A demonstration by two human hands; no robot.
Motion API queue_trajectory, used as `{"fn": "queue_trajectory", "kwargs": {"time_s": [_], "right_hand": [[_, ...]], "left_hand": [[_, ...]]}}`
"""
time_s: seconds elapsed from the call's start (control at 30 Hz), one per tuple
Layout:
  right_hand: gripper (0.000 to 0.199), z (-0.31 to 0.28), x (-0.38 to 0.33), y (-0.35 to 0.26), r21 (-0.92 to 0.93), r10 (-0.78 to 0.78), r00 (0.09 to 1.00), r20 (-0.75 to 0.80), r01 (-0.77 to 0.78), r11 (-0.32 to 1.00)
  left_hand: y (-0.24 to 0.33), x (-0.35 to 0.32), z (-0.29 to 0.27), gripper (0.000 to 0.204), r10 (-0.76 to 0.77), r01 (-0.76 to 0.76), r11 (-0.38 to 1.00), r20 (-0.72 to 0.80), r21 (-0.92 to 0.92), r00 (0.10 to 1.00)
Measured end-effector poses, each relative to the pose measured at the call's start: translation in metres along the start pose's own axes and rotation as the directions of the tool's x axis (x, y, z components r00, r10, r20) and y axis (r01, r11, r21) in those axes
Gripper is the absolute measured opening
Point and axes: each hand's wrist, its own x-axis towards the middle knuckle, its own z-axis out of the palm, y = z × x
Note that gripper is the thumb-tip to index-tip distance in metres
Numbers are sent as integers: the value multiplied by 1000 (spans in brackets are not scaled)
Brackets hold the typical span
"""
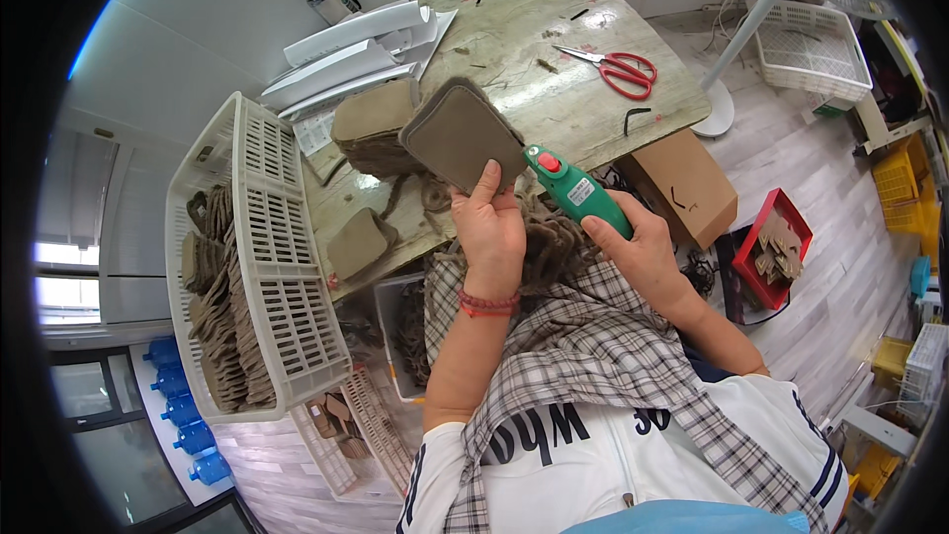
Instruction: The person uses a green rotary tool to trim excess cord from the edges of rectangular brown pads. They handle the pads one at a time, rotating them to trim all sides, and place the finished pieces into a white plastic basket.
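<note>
My left hand (491, 232) grips a brown rounded-corner pad (460, 133) by its near edge, thumb on its face, and tilts it up over the table's near edge. In my right hand (647, 252) is a green handheld electric cutter (583, 196) with a red button. Its head touches or nearly touches the pad's right edge; the blade itself is too small to make out. Behind the pad stands a stack of similar brown pads (371, 133). Another brown piece (361, 242) lies at the table's left edge. Brown strips bunch up beneath my hands on my plaid apron (554, 366).
Red-handled scissors (625, 74) and dark scraps lie on the worn table (554, 20). At left stands a white slatted crate (297, 336) of brown pieces. A cardboard box (682, 183), a red tray (776, 252) and a fan stand (722, 109) are on the right.
</note>
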Motion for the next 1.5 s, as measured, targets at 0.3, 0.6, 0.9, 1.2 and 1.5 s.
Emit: {"fn": "queue_trajectory", "kwargs": {"time_s": [0.3, 0.6, 0.9, 1.2, 1.5], "right_hand": [[39, -4, 9, -4, -1, -45, 997, -61, 45, 999], [38, -22, 15, -1, -41, -78, 997, 2, 78, 996], [42, -48, 11, 4, -166, -62, 985, 163, 89, 982], [44, -45, 8, 8, -267, -125, 963, 237, 189, 945], [42, -29, 10, 7, -211, -54, 970, 238, 106, 972]], "left_hand": [[-10, -22, -3, 39, -113, 113, 991, -10, 71, 994], [8, -26, -26, 33, -168, 139, 949, 80, 284, 983], [60, -14, -36, 37, -232, 81, 803, 185, 590, 955], [79, -11, -47, 47, -376, 146, 673, 165, 725, 912], [68, -22, -53, 51, -461, 257, 635, 90, 728, 883]]}}
